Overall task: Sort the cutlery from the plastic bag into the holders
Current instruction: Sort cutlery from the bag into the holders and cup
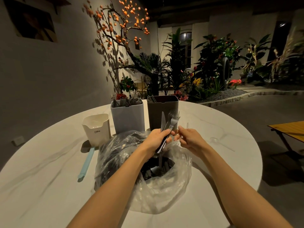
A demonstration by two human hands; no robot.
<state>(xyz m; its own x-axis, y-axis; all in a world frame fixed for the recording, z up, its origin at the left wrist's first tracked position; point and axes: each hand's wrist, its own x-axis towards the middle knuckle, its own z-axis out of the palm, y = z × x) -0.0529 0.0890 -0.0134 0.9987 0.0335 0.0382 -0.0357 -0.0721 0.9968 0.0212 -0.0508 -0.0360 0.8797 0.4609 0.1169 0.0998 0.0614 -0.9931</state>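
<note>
Head view: the left hand is gripping a small bunch of dark cutlery, one knife and a couple of forks as far as I can tell, tips up, right above the bag. The right hand sits just beside the bunch with fingers curled, and looks like it's pinching something small and clear, though I can't say for sure what. The bag sits mid-bench, mouth open, with plenty of dark cutlery left inside. At the far side there's a grey holder full of forks, a dark holder on its right with a few pieces, and a white holder on the left that looks empty or nearly so. A clear spoon lies on the bench to the right, and a light blue strip to the left. I'd say we're mid-sort: next the right hand needs to pull one piece from the bunch and drop it in the matching holder, forks to the grey one.
</note>
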